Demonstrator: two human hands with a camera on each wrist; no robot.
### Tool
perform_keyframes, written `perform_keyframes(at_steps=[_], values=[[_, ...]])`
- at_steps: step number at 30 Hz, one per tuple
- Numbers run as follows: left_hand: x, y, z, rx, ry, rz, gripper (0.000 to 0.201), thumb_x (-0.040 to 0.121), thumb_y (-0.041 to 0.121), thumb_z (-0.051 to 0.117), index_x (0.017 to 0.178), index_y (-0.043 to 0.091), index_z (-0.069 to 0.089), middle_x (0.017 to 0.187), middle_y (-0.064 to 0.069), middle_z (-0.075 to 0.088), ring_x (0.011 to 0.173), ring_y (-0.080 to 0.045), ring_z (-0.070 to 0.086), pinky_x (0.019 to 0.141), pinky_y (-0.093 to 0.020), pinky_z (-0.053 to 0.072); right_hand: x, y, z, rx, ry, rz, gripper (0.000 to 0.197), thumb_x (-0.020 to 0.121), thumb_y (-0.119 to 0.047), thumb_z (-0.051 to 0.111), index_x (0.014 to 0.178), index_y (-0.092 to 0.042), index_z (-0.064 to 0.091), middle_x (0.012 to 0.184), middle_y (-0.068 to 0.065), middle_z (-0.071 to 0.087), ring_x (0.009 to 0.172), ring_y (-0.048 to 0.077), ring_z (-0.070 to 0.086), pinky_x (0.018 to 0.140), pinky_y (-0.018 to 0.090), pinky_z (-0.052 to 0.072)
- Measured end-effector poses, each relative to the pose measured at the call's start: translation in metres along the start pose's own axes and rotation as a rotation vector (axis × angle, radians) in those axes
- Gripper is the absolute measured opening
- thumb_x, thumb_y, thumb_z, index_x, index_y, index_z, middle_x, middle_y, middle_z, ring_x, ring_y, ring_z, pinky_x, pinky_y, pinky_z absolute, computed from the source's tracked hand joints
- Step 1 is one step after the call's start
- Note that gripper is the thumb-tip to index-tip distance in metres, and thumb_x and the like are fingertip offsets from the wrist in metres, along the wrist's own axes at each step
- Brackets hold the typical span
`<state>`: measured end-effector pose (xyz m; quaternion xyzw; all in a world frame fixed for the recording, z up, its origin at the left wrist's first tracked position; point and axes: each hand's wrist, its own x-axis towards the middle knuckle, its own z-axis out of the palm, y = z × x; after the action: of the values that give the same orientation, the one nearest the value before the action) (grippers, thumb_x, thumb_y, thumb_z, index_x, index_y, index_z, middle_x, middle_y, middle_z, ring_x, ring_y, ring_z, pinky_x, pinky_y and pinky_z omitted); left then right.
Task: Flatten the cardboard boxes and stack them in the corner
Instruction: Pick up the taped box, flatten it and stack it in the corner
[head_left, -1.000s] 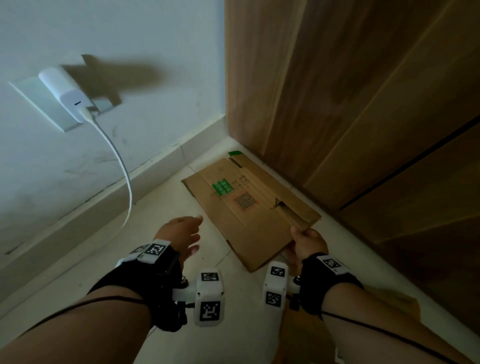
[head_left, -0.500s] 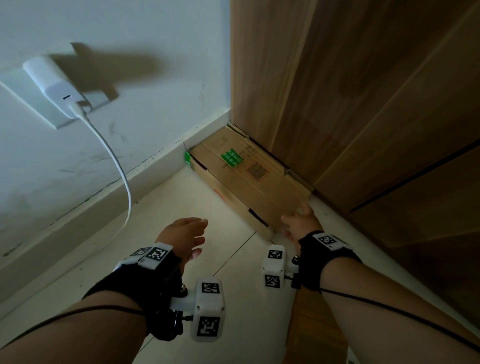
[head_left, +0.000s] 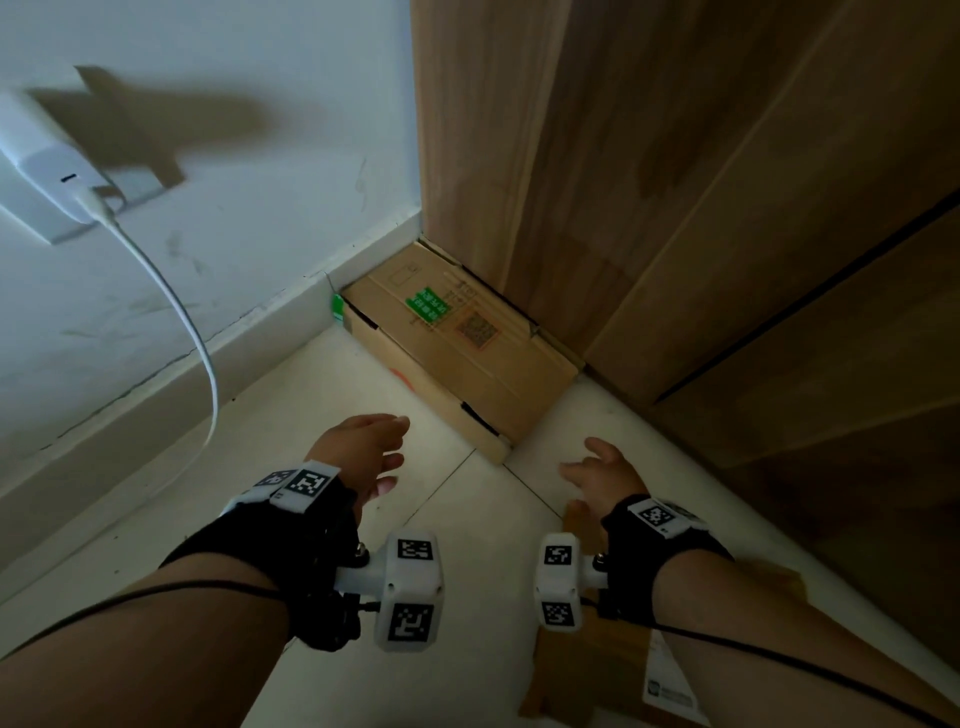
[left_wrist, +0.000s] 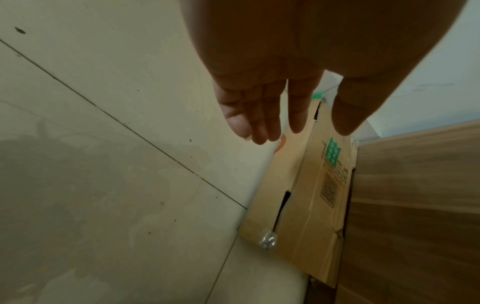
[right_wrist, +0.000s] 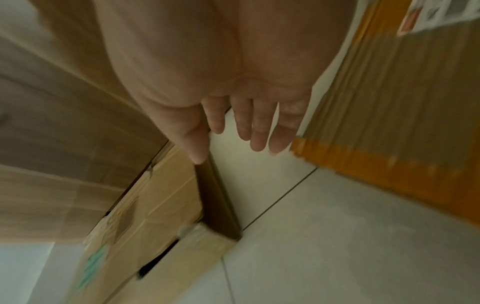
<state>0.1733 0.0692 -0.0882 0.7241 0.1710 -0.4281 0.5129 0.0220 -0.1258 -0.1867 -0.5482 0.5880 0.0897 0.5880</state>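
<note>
A: Where has the flattened box (head_left: 457, 353) ended up?

B: In the middle of the head view, right in the corner where the white skirting (head_left: 218, 358) meets the wood panelling (head_left: 675, 208). One long edge runs along the panel, the short far end is against the skirting. I'd say that is on purpose: two walls keep a slab of cardboard from sliding or springing open.

A: It isn't quite flat, is it?

B: No. The near side stands up a little from the floor (head_left: 467, 519), and dark slits show along the fold, so I think more than one layer lies there, or the flaps are pushing back.

A: And the hands?

B: Both released. The left hand (head_left: 363, 452) hangs over the tiles at lower centre with its fingers straight and loose, grasping nothing; the left wrist view shows the fingers (left_wrist: 262, 115) clear of the cardboard. The right hand (head_left: 602, 478) is spread too, near the box's close corner but apart from it in the head view.

A: What is that under the right forearm?

B: Another piece of cardboard (head_left: 587, 670) with orange tape and a printed label, at the bottom right. Likely the next one for the stack, which would explain the right hand hovering above it.

A: Anything else nearby?

B: A charger (head_left: 47, 171) in the wall socket at upper left, its cable (head_left: 192, 332) hanging down towards the floor, well apart from the box.
</note>
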Motion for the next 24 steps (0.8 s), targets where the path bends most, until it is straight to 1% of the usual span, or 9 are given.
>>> perform_keyframes(at_steps=[2,5,9,12,14,17,20,22,24], values=[[-0.003,0.000,0.008,0.006,-0.017,0.008,0.023,0.088,0.022,0.058,0.110,0.015,0.058,0.099,-0.006,0.062,0.099,-0.024,0.057,0.077,-0.034,0.045,-0.005,0.014,-0.020,-0.012,0.048,0.032,0.071,0.083,-0.014,0.065,0.145,-0.017,0.030,0.145,0.015,0.041,0.125,0.033,0.048,0.105,0.045,0.042],[-0.008,-0.001,0.020,0.034,-0.036,0.012,0.017,0.089,0.020,0.057,0.104,0.014,0.057,0.107,-0.010,0.060,0.099,-0.025,0.056,0.082,-0.035,0.044,-0.015,0.042,-0.055,-0.054,0.165,0.091,0.072,0.081,-0.017,0.068,0.143,-0.013,0.033,0.140,0.017,0.047,0.122,0.035,0.050,0.104,0.044,0.042],[-0.014,-0.007,0.035,0.077,-0.064,0.015,0.020,0.088,0.020,0.057,0.107,0.014,0.058,0.106,-0.009,0.059,0.098,-0.024,0.055,0.082,-0.035,0.044,-0.034,0.077,-0.097,-0.039,0.332,0.195,0.069,0.082,-0.012,0.067,0.142,-0.010,0.033,0.141,0.020,0.045,0.120,0.038,0.051,0.100,0.040,0.043],[-0.016,-0.009,0.047,0.110,-0.083,0.014,0.016,0.089,0.019,0.056,0.104,0.015,0.059,0.098,-0.007,0.058,0.090,-0.023,0.055,0.079,-0.034,0.043,-0.043,0.092,-0.120,-0.226,0.355,0.257,0.062,0.086,-0.024,0.063,0.140,-0.004,0.039,0.145,0.018,0.044,0.128,0.036,0.046,0.104,0.036,0.038],[-0.017,-0.011,0.057,0.132,-0.099,0.010,0.010,0.089,0.019,0.056,0.098,0.015,0.059,0.089,-0.004,0.057,0.079,-0.018,0.054,0.075,-0.032,0.043,-0.047,0.102,-0.132,-0.310,0.371,0.277,0.061,0.084,-0.033,0.063,0.138,-0.011,0.044,0.142,0.015,0.048,0.124,0.036,0.050,0.103,0.040,0.042],[-0.022,-0.013,0.071,0.175,-0.119,0.014,0.011,0.090,0.019,0.055,0.080,0.020,0.058,0.081,-0.001,0.056,0.071,-0.015,0.052,0.065,-0.027,0.042,-0.041,0.126,-0.149,-0.367,0.417,0.350,0.081,0.070,-0.050,0.070,0.137,-0.011,0.045,0.138,0.016,0.050,0.121,0.037,0.051,0.103,0.046,0.042],[-0.024,-0.016,0.083,0.225,-0.143,0.013,0.013,0.090,0.019,0.055,0.077,0.022,0.058,0.084,-0.002,0.056,0.075,-0.016,0.053,0.068,-0.029,0.044,-0.031,0.153,-0.166,-0.285,0.422,0.466,0.098,0.057,-0.051,0.076,0.138,-0.009,0.040,0.136,0.018,0.051,0.116,0.039,0.054,0.100,0.049,0.045],[-0.025,-0.017,0.086,0.254,-0.145,0.009,0.011,0.090,0.019,0.054,0.081,0.020,0.060,0.092,-0.005,0.058,0.086,-0.021,0.055,0.077,-0.033,0.045,-0.036,0.158,-0.167,-0.254,0.414,0.522,0.103,0.060,-0.044,0.078,0.143,-0.007,0.031,0.139,0.021,0.047,0.117,0.041,0.053,0.100,0.051,0.044],[-0.027,-0.019,0.088,0.287,-0.140,0.013,0.008,0.090,0.019,0.054,0.094,0.016,0.060,0.104,-0.008,0.058,0.097,-0.024,0.054,0.083,-0.035,0.043,-0.038,0.162,-0.166,-0.248,0.395,0.550,0.098,0.064,-0.036,0.080,0.142,-0.003,0.031,0.139,0.024,0.047,0.119,0.042,0.052,0.100,0.051,0.044]])
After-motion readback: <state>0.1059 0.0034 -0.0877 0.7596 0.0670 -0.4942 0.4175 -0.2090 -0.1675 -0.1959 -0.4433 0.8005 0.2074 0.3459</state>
